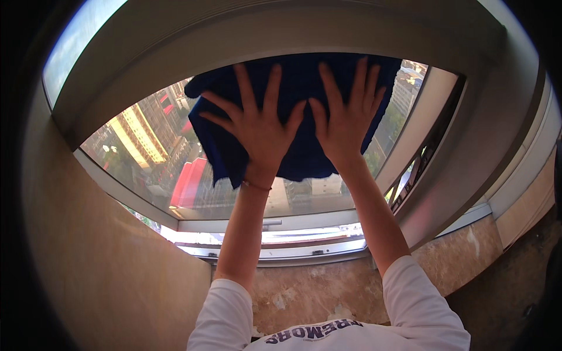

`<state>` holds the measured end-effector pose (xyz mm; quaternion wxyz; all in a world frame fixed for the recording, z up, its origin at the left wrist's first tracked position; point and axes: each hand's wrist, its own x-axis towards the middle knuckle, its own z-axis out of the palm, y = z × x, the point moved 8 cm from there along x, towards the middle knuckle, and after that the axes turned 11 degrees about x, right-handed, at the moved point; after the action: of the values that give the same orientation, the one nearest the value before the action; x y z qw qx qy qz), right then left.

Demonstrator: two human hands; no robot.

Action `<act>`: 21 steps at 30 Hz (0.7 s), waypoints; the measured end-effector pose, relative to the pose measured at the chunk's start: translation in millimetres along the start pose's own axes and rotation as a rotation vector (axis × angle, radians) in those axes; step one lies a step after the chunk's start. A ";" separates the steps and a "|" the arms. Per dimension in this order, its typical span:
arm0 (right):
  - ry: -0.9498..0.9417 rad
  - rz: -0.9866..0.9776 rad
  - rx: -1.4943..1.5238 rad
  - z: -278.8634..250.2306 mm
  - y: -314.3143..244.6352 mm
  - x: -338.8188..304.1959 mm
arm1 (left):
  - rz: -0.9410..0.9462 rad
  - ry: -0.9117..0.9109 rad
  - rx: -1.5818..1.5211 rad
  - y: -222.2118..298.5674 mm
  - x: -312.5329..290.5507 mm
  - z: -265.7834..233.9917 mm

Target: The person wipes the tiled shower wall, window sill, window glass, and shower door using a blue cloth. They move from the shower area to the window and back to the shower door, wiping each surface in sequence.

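High spot by a window, with buildings (137,137) and red roofs (190,182) far below through the glass (328,202). Grey frame (281,36) curving over the top, likely just lens bend. Plain wall (111,245) at left, mottled stone sill (328,286) below. Blue cloth (300,82) up against the glass, just under the top bar of the frame; can't tell about any part tucked behind it. Left hand (260,131) flat on the left part of the cloth, fingers fanned wide, nothing gripped. Right hand (346,126) flat on the right part, fingers straight, a bit closer together, nothing gripped either. Thumbs pointing at each other, near but apart. Probably palms out and spread to pin the cloth by pressure, with no pinch needed; one hand per side, apparently to share the push and keep the middle from sagging. Lower edge ragged, hanging loose below the palms, seemingly for lack of support there. Arms stretched out over the sill, presumably to get at the upper glass. Thin band (256,186) on the left wrist. Dark strip (418,167) along the right side of the frame, maybe a stay to hold the sash; too dim to be sure.
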<state>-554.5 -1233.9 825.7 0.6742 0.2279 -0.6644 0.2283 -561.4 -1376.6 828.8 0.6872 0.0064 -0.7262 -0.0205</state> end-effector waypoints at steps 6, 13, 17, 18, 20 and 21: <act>-0.361 -0.024 0.001 33.6 -4.8 -137.7 | 0.091 -0.262 0.011 -18.7 -157.8 34.8; -0.364 -0.021 0.015 40.7 -14.0 -156.4 | 0.150 -0.199 0.039 -41.0 -164.9 30.8; -0.144 0.009 0.073 38.7 -37.1 -20.9 | -0.002 -0.075 0.083 -59.1 -26.5 2.8; -0.078 -0.012 0.070 35.7 -42.6 2.1 | -0.010 -0.019 0.069 -59.5 -1.8 -6.0; -0.022 -0.055 0.079 42.5 -56.5 9.7 | 0.005 0.028 0.084 -64.8 5.7 -9.5; -0.067 -0.082 0.096 50.1 -61.9 4.6 | 0.009 0.006 0.041 -69.3 0.3 -6.6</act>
<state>-556.3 -1313.5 830.7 0.6488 0.2942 -0.6649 0.2244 -556.1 -1446.1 826.8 0.6893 0.0171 -0.7243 -0.0026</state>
